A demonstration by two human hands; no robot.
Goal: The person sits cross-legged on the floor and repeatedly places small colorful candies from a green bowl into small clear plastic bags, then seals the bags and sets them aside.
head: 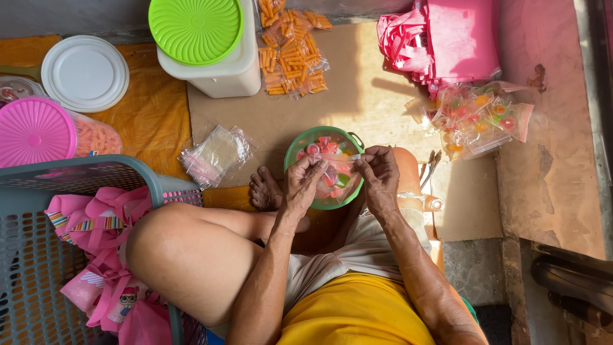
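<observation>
My left hand (304,183) and my right hand (379,177) pinch the two top corners of a small clear plastic bag (338,172) with round colourful sweets inside. The bag hangs between them over a green bowl (297,148) that holds more of the same sweets. The bowl rests by my right knee, and my bare foot (264,190) lies just left of it. A loose stack of empty clear bags (216,155) lies on the cardboard to the left of the bowl.
Filled sweet bags (479,121) pile at the right, pink bags (440,38) behind them. Orange snack packs (290,51) and a white tub with a green lid (198,29) sit at the top. A grey basket (38,255) holds pink items at left, near a pink-lidded jar (35,131).
</observation>
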